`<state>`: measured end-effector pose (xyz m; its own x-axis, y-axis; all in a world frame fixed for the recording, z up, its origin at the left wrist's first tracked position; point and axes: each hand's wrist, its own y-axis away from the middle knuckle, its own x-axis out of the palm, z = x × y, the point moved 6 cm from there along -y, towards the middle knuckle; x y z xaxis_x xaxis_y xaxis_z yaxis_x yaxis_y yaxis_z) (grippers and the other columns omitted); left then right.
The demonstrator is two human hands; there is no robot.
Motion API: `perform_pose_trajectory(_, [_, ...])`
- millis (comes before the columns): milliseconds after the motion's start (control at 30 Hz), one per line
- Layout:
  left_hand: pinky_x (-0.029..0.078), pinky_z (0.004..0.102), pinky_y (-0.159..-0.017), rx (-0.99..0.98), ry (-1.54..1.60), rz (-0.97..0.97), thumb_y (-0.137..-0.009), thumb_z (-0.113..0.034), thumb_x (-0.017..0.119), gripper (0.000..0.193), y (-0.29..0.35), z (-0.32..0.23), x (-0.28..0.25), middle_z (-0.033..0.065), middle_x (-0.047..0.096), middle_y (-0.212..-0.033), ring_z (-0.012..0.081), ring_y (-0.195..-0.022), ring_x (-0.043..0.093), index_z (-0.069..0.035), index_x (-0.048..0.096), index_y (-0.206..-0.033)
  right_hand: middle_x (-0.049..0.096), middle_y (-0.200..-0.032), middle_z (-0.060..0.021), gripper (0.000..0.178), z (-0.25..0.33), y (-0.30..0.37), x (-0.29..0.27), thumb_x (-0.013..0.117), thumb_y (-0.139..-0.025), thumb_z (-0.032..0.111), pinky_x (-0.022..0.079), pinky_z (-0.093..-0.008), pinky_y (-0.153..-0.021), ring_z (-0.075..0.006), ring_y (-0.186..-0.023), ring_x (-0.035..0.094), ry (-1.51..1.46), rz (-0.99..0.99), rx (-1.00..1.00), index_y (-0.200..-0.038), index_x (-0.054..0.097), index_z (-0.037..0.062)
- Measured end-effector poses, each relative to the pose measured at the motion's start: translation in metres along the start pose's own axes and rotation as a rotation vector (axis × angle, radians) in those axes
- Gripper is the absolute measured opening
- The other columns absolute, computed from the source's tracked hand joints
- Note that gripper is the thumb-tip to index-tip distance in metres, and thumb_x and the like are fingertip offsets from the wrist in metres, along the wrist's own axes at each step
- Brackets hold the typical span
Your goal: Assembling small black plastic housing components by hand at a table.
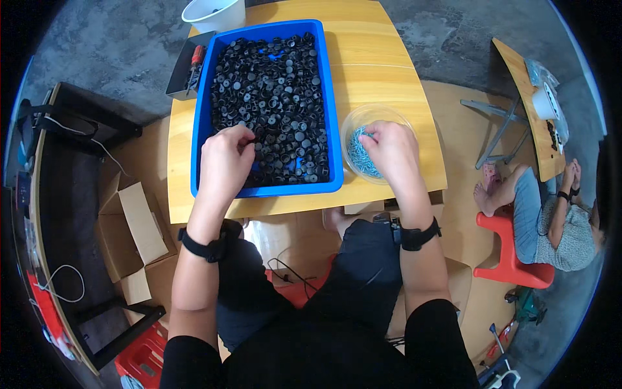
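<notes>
A blue plastic tray point(335, 155) on the wooden table is filled with small round black plastic caps point(272, 97). Over its near left part is my left hand point(225, 161), fingers curled toward the thumb among the caps; whatever they may hold is hidden. To the tray's right stands a clear round bowl point(350, 117) with many small bluish silver screws point(363, 155). My right hand point(394, 150) reaches over this bowl, thumb and fingers bent together at the screws. Anything between those fingertips is too small to make out.
Left of the tray lies a dark box point(176, 81) with a red-handled tool point(197, 57). A white tub point(217, 16) stands at the far left corner. An open cardboard box point(133, 227) is on the floor. Another person point(551, 227) sits at right on a red stool point(512, 256).
</notes>
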<state>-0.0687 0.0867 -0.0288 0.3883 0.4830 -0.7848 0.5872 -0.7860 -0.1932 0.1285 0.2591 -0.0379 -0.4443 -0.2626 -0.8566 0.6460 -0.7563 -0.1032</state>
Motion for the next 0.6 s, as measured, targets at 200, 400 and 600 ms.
perform_pose_trajectory(200, [0.046, 0.0233, -0.059, -0.120, 0.398, -0.017, -0.070, 0.002, 0.059, 0.016, 0.031, -0.003, -0.017, 0.0073, 0.060, -0.075, 0.0127, -0.067, 0.057, 0.000, 0.062, -0.085, 0.063, -0.069, -0.0161, 0.016, -0.005, -0.012, 0.019, 0.069, -0.069, 0.020, 0.049, -0.0379, -0.063, -0.0296, -0.067, 0.063, 0.243, -0.043, 0.056, -0.071, 0.067, 0.0043])
perform_pose_trajectory(400, [0.044, 0.0198, -0.064, -0.163, 0.682, 0.150, -0.075, 0.007, 0.058, 0.017, 0.059, -0.003, -0.020, 0.0024, 0.056, -0.085, 0.0086, -0.074, 0.056, 0.002, 0.062, -0.091, 0.062, -0.069, -0.0171, 0.013, -0.013, -0.011, 0.007, 0.066, -0.069, 0.017, 0.049, -0.0427, -0.065, -0.0340, -0.069, 0.062, 0.011, -0.086, 0.169, -0.069, 0.066, 0.0049])
perform_pose_trajectory(600, [0.051, 0.0235, -0.062, -0.306, 1.140, 0.310, -0.082, 0.000, 0.057, 0.015, 0.080, -0.009, -0.008, 0.0096, 0.064, -0.086, 0.0141, -0.076, 0.063, 0.000, 0.061, -0.096, 0.063, -0.071, -0.0174, 0.014, -0.002, -0.016, 0.017, 0.068, -0.068, 0.018, 0.049, -0.0406, -0.066, -0.0321, -0.070, 0.062, 0.201, 0.011, 0.049, -0.073, 0.067, 0.0048])
